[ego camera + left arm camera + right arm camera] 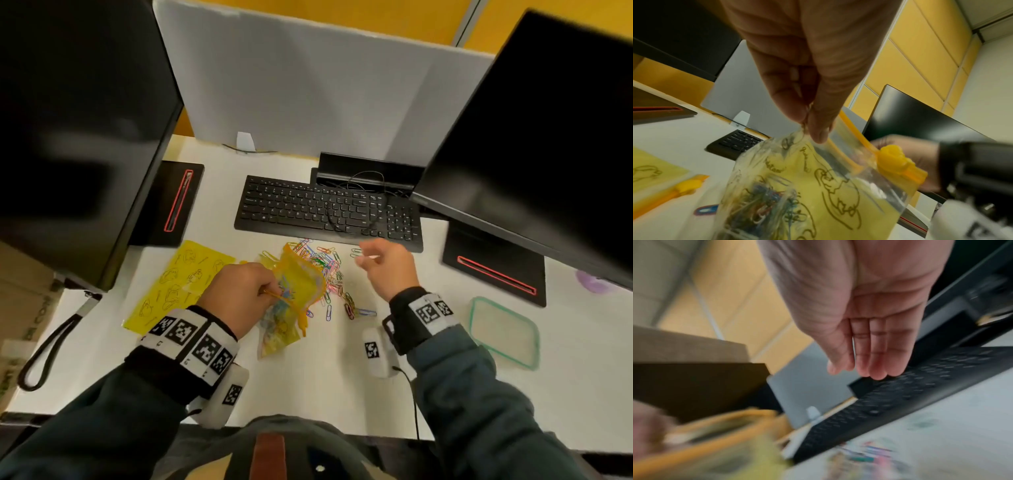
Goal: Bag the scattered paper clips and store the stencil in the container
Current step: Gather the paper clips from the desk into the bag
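My left hand point(263, 291) pinches the rim of a clear zip bag point(294, 291) with a yellow-orange zipper strip; the bag point(797, 186) hangs open above the desk with several coloured paper clips point(764, 204) inside. More paper clips point(334, 277) lie scattered on the white desk between the bag and the keyboard. My right hand point(368, 255) hovers above the clips near the keyboard edge, fingers straight and together point(875, 356), holding nothing. A yellow stencil point(178, 284) lies flat left of my left hand. The container point(503, 330), clear with a green rim, sits at the right.
A black keyboard point(329, 212) lies behind the clips. Two dark monitors point(78, 137) point(548, 137) stand left and right on black bases point(493, 270). A grey divider point(308, 89) closes the back. A black strap point(48, 349) lies at the desk's left edge.
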A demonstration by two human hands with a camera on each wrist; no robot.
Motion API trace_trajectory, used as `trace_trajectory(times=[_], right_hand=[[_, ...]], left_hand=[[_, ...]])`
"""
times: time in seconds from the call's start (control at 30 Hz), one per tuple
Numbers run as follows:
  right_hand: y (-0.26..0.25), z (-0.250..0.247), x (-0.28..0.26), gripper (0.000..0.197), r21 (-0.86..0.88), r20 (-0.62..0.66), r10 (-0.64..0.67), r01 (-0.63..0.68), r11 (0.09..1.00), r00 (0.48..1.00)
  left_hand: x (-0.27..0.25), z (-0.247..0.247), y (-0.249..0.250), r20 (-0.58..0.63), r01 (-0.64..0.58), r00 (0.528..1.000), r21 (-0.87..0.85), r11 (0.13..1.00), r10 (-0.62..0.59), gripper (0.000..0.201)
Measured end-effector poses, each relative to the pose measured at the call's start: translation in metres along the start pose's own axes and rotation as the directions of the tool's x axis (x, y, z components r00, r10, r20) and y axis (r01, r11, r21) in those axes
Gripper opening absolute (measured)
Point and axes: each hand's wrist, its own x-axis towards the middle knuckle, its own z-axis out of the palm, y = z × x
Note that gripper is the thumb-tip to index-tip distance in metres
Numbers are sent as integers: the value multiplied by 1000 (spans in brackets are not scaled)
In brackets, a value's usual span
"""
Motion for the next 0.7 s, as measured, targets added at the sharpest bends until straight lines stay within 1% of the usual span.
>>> trace_trajectory(times=[0.03,0.07,0.1,0.13,0.2,0.3,0.4,0.53,0.7], right_hand=[[16,-2,11,38,-86,13,69,-68,994,998],[30,-4,20,43,-200,52,123,-111,974,991],[43,-4,26,47,-313,101,157,-119,942,982],[52,-3,32,49,-404,144,174,-103,909,974],[59,0,39,47,-492,200,159,-41,869,967],[54,11,49,49,-522,214,58,63,851,975],[53,24,58,60,-532,249,-14,149,834,968],[49,31,61,63,-562,356,-77,279,779,931],[63,27,38,55,-523,436,-140,377,764,889]], left_hand=[[-2,-1,-2,-9,16,1000,-3,1000,-16,9],[-5,-3,-4,-18,33,999,-12,999,-33,9],[-7,-4,-5,-24,45,999,-19,999,-45,9],[-9,-6,-6,-29,51,998,-22,998,-52,9],[-13,-8,-9,-36,59,998,-15,998,-59,9],[-16,-12,-11,-40,86,995,-3,996,-86,8],[-18,-14,-11,-30,113,993,13,994,-112,9],[-16,-17,-9,-27,108,994,35,993,-108,7],[-13,-14,-6,1,107,994,40,993,-107,7]])
